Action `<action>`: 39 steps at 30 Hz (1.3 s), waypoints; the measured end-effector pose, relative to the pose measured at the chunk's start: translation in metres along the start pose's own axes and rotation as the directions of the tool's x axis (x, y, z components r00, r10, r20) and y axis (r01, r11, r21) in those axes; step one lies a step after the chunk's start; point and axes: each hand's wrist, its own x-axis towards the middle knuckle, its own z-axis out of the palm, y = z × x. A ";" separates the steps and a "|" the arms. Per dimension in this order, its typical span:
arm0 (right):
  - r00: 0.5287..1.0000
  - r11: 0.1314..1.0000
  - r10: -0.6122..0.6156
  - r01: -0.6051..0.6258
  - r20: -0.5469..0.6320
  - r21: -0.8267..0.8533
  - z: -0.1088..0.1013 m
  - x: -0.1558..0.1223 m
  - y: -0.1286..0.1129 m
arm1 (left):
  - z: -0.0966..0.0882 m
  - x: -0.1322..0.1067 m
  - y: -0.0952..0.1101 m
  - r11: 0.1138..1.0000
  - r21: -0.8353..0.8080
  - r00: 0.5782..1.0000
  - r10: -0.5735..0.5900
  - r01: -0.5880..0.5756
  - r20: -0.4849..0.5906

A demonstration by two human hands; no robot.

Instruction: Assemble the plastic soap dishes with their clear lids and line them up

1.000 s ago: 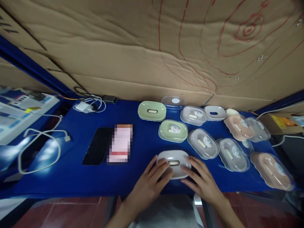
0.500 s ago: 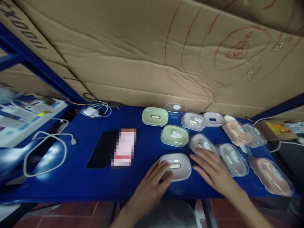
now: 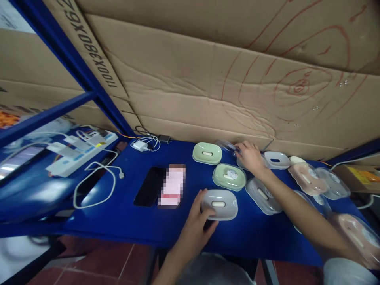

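Note:
My left hand (image 3: 199, 217) is closed on the left end of an uncovered grey soap dish (image 3: 227, 209), thumb inside the rim. The dish has a pale oblong piece in its middle slot. My right hand (image 3: 249, 156) reaches to the back of the table and pinches the right edge of a clear plastic lid (image 3: 226, 145), which looks tilted and blurred. Just left of that lid lies an open green soap dish (image 3: 207, 153). A lidded green soap dish (image 3: 229, 177) stands between my hands. My right forearm partly covers a lidded grey soap dish (image 3: 263, 196).
On the blue table (image 3: 124, 221) lie a black phone (image 3: 150, 186) and a lit, pixelated screen (image 3: 172, 186). White cables and a power strip (image 3: 86, 154) are at left. An empty-slotted dish (image 3: 276, 160) and lidded peach dishes (image 3: 308, 179) sit right. Cardboard (image 3: 178, 79) stands behind.
My right hand has moved from beside the grey dish to the clear lid at the back and taken hold of it. My left hand has gripped the grey dish. The view has shifted.

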 end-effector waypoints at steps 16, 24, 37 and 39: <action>0.832 0.796 -0.555 0.536 -0.013 0.283 -0.041 -0.182 -0.067 | 0.003 -0.002 -0.020 0.942 -0.206 0.963 -0.248 0.264 0.102; 0.894 0.841 -0.445 0.399 0.046 0.365 -0.039 -0.185 -0.067 | -0.006 0.003 -0.019 0.966 -0.130 0.967 -0.204 0.224 0.150; 0.967 0.868 -0.243 0.254 -0.082 0.426 -0.036 -0.206 -0.087 | -0.011 0.009 -0.010 0.990 0.023 0.973 -0.138 0.136 0.186; 0.971 0.871 -0.214 0.239 -0.106 0.429 -0.036 -0.208 -0.085 | -0.011 0.010 -0.010 0.991 0.037 0.973 -0.134 0.130 0.185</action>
